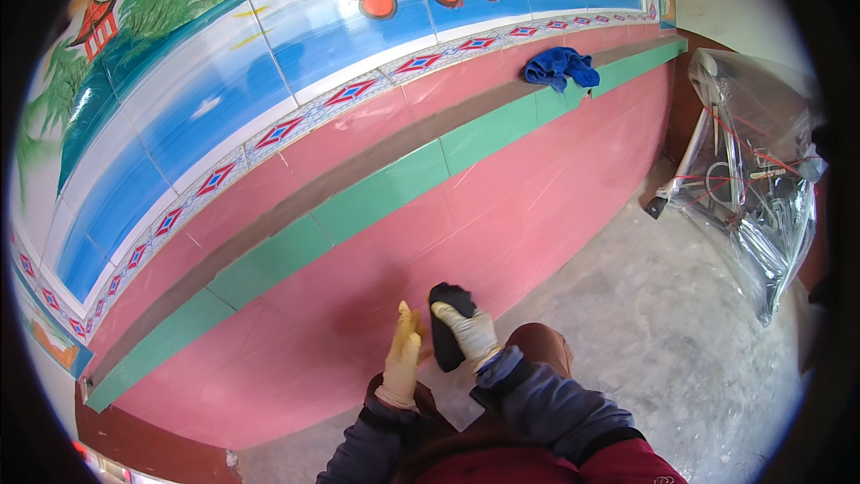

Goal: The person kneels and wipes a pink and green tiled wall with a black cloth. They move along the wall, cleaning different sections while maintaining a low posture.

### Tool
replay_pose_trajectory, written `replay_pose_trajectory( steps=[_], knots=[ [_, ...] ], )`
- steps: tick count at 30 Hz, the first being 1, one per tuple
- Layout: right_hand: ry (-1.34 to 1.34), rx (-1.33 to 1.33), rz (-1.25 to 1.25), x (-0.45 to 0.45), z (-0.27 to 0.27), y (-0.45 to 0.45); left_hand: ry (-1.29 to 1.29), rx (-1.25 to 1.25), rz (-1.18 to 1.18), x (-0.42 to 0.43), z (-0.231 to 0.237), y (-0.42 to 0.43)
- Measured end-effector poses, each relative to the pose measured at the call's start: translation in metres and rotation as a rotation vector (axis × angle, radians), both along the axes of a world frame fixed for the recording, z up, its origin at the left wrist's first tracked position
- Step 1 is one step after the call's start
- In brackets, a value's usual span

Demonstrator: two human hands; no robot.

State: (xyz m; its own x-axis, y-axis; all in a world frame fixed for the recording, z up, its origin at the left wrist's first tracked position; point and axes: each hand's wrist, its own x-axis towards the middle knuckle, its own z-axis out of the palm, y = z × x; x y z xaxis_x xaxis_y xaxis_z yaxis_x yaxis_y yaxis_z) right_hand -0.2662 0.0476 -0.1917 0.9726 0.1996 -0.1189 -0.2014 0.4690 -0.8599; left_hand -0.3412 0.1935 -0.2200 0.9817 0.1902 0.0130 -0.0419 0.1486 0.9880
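Observation:
My right hand (474,339), in a pale rubber glove, grips a dark bundled cloth (447,326) with the thumb across its front. Close to its left is my left hand (405,356), also gloved. Its fingers point upward, slightly apart, and nothing shows in them. A small gap separates the left hand from the dark cloth. Both hands are low in front of a pink tiled wall (403,242). Above them, a green-edged ledge (383,198) runs across the wall. A crumpled blue cloth (561,68) lies on the ledge toward its right end and hangs over the front edge.
Glossy tiles with a painted landscape (201,94) cover the wall above the ledge. At the right, a metal-framed object wrapped in clear plastic (746,175) stands on the grey concrete floor (618,323). A brown-red band (154,444) borders the wall at lower left.

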Motion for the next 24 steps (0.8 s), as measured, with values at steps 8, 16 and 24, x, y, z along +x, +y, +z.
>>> replay_pose_trajectory(
  steps=[8, 16, 24],
  knots=[
    [-0.478, -0.103, 0.134, -0.005, -0.004, 0.032, -0.035, -0.283, -0.035, 0.034, -0.013, -0.012],
    [-0.674, -0.06, -0.013, -0.019, -0.006, 0.027, -0.162, -0.53, -0.185, 0.04, 0.029, -0.021],
    [-0.359, 0.111, 0.058, -0.019, 0.013, 0.014, 0.031, 0.449, -0.016, 0.029, 0.044, -0.004]
  ],
)
